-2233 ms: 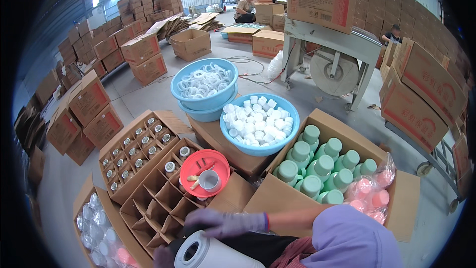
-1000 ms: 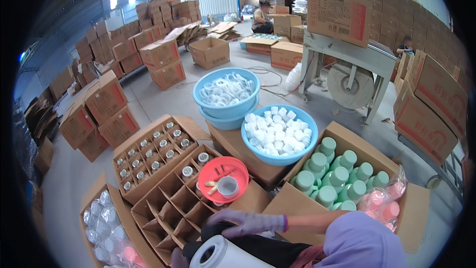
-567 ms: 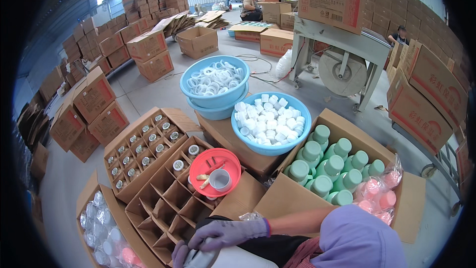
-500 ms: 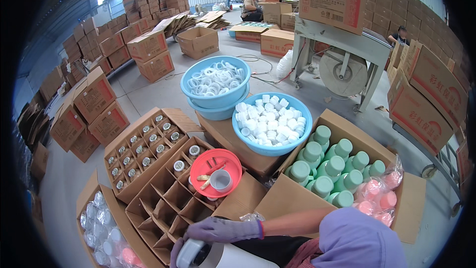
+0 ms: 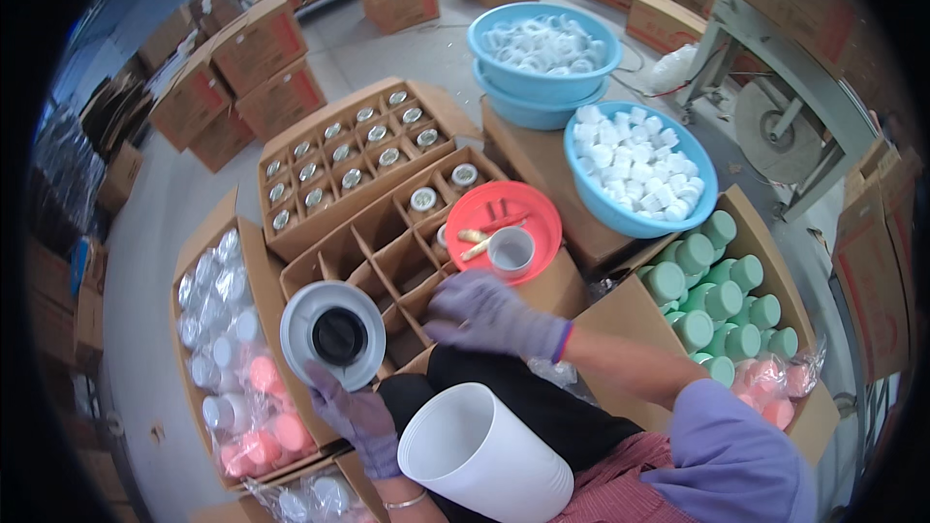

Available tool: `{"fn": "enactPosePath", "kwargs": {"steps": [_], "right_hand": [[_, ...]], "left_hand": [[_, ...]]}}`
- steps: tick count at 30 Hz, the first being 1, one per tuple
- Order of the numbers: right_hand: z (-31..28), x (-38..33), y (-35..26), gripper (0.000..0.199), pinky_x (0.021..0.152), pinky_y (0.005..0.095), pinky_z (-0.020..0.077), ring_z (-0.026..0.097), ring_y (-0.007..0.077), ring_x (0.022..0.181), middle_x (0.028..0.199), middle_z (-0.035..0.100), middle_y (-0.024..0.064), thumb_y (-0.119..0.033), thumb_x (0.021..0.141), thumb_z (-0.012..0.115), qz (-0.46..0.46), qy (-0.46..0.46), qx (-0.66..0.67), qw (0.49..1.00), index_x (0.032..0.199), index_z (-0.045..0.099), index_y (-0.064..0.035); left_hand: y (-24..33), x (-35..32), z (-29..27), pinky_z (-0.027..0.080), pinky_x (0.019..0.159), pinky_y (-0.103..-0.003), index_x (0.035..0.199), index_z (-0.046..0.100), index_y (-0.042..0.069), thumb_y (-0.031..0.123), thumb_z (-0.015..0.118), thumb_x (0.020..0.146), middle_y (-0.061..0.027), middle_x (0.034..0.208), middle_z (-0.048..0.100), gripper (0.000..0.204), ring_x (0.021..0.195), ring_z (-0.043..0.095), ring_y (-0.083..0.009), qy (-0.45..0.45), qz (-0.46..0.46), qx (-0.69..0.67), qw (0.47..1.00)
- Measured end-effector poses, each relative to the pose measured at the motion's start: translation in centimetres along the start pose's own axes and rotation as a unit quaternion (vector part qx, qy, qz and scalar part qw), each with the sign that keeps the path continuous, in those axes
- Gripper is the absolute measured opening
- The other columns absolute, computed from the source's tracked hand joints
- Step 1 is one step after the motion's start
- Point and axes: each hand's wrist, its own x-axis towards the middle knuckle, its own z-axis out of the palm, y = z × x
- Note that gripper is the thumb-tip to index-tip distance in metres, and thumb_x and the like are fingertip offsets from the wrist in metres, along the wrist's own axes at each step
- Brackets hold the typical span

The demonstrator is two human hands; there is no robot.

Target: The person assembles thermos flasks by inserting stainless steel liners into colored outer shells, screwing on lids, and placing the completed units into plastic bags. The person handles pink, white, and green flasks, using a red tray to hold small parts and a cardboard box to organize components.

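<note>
L hand [image 5: 354,412], in purple-grey glove, is gripping a round grey part [image 5: 299,334] by its near rim; the thumb is seen lying on the rim. The part has a black centre, & its round face is turned up. It is at the fingertips of L hand, in front of the near-left corner of a divided carton [image 5: 373,254].

R hand [image 5: 494,315], same kind of glove, is over the near-right side of this carton. Its back is up and the fingers point to the left, w/ some blur, so I cannot tell if it is open or closed.

White cylinder [image 5: 504,460] rests tilted on the lap, just right of L wrist and on the body side of R hand. Its wide mouth is turned up & to the left.

Just beyond R hand: a red dish [image 5: 545,232] w/ a small grey cup [image 5: 511,250] & yellowish pcs. Farther beyond, slightly right: blue basin [image 5: 639,226] full of white caps [image 5: 644,165], and stacked basins [image 5: 542,114] w/ pale rings [image 5: 547,44] in the top one.

To the right of R hand: carton w/ green pcs [image 5: 722,300] and pink pcs in clear plastic. Left of L hand: carton w/ clear-wrapped pcs [image 5: 208,291], approx. white, & pink ones nearer. Beyond L hand: second divided carton w/ silver-topped bottles [image 5: 389,157].
</note>
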Motion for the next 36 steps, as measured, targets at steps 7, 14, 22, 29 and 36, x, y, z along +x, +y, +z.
{"fn": "enactPosePath", "kwargs": {"steps": [7, 14, 22, 29, 36], "right_hand": [[7.0, -11.6, 9.1, 0.042, 0.113, 0.0692, 0.0212, 0.040, 0.0410, 0.135, 0.141, 0.050, 0.0176, -0.022, 0.082, 0.064, 0.169, -0.061, -0.254, 0.950, 0.124, 0.064, -0.0190], [8.5, -7.2, 11.9, 0.012, 0.113, 0.0687, 0.0232, 0.044, 0.0400, 0.132, 0.133, 0.054, 0.0150, -0.021, 0.084, 0.061, 0.121, -0.140, -0.228, 0.956, 0.089, 0.068, -0.0135], [13.3, 1.1, 4.8, 0.011, 0.113, 0.0649, 0.0285, 0.050, 0.0351, 0.124, 0.125, 0.056, 0.0127, -0.020, 0.081, 0.063, -0.032, -0.117, -0.149, 0.981, 0.090, 0.069, -0.0164], [12.4, 3.1, 3.8, 0.020, 0.114, 0.0601, 0.0296, 0.046, 0.0381, 0.131, 0.133, 0.053, 0.0152, -0.019, 0.081, 0.067, -0.090, 0.084, -0.013, 0.992, 0.100, 0.065, -0.0182], [14.5, -4.2, 11.1, 0.016, 0.069, 0.0449, 0.0531, 0.066, 0.0319, 0.073, 0.074, 0.066, 0.0137, -0.011, 0.079, 0.059, 0.152, -0.128, -0.082, 0.977, 0.094, 0.065, -0.0097]], "left_hand": [[-1.7, 0.7, 0.6, 0.052, 0.097, -0.032, 0.135, 0.051, 0.001, 0.025, 0.062, 0.099, -0.0097, 0.131, 0.059, 0.044, 0.117, 0.060, -0.0162, -0.018, -0.096, -0.127, 0.987], [-2.8, 1.1, -0.6, 0.051, 0.100, -0.033, 0.139, 0.048, 0.002, 0.024, 0.053, 0.104, -0.0115, 0.137, 0.055, 0.042, 0.123, 0.056, -0.0184, -0.042, -0.050, -0.014, 0.998], [-2.4, 1.5, 0.2, 0.045, 0.109, -0.039, 0.141, 0.044, -0.001, 0.030, 0.053, 0.104, -0.0135, 0.139, 0.055, 0.049, 0.127, 0.054, -0.0219, -0.021, -0.095, -0.183, 0.978], [-2.1, 1.5, -0.3, 0.044, 0.110, -0.038, 0.142, 0.044, 0.000, 0.030, 0.053, 0.104, -0.0134, 0.140, 0.055, 0.049, 0.127, 0.054, -0.0203, -0.033, -0.100, -0.161, 0.981], [-4.3, 1.9, 0.9, 0.043, 0.111, -0.042, 0.147, 0.040, 0.003, 0.033, 0.045, 0.105, -0.0130, 0.148, 0.046, 0.052, 0.132, 0.050, -0.0281, -0.183, -0.083, -0.122, 0.972]]}}
